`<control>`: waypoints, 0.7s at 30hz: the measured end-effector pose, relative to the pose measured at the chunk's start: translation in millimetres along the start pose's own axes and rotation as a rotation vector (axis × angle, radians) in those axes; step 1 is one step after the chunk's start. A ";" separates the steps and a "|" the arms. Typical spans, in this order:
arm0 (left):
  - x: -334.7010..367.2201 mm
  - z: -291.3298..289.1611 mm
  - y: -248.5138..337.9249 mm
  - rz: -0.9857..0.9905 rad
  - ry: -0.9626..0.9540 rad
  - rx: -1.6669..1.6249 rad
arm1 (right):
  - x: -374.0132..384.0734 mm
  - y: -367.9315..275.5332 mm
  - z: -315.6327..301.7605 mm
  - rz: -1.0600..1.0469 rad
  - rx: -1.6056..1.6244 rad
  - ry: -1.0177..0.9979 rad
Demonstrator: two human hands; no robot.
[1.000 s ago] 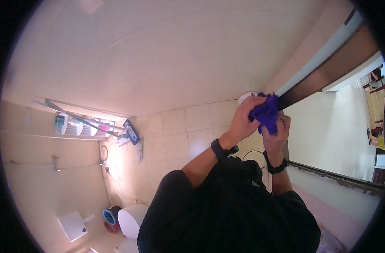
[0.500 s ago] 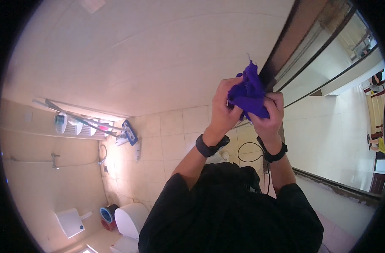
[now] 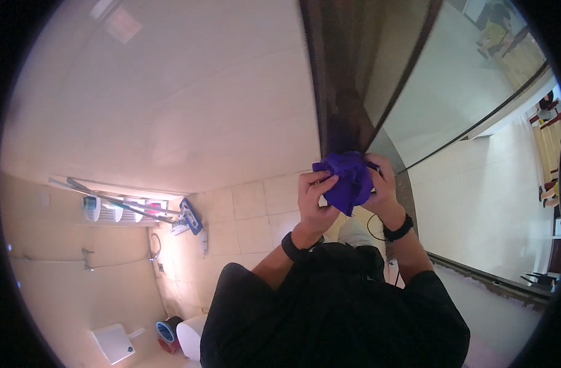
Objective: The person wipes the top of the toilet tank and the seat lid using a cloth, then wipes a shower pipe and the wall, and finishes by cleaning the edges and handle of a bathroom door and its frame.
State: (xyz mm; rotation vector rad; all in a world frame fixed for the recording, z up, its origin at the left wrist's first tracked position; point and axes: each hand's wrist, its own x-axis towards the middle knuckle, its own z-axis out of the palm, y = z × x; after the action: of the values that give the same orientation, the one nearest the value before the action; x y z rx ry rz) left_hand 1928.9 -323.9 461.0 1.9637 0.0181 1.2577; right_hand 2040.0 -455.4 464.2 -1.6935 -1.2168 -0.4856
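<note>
A crumpled purple cloth is bunched between my two hands, in front of the lower end of a dark brown door frame. My left hand pinches the cloth's left side, thumb and fingers pressed into it. On the other side my right hand grips the cloth, its fingers partly hidden behind the folds. Each wrist wears a black band. A corner of the cloth hangs down between my hands. Whether the cloth touches the frame I cannot tell.
A glass panel stands right of the frame, with a bright room beyond. At left, mops lean by a white shelf. A blue-rimmed bin and a white toilet are at lower left. Pale tiles cover the floor.
Both hands have come down and slightly left with the cloth, closer to my body. The cloth's shape has changed. The view has shifted, showing more of the door frame.
</note>
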 end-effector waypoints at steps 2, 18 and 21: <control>16.8 26.0 15.8 0.062 0.039 0.046 | 19.2 15.8 -25.9 -0.056 -0.028 0.070; -13.3 212.1 29.5 -0.204 -0.173 0.193 | -75.2 183.1 -92.0 0.281 0.107 0.154; -16.7 195.9 36.3 -0.202 -0.025 0.376 | -39.9 160.7 -103.6 0.066 0.054 -0.048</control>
State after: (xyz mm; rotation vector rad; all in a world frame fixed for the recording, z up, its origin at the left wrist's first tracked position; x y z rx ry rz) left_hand 2058.1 -473.8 431.8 2.2284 0.4595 1.1578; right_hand 2186.0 -571.7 406.7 -1.7022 -1.1941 -0.3712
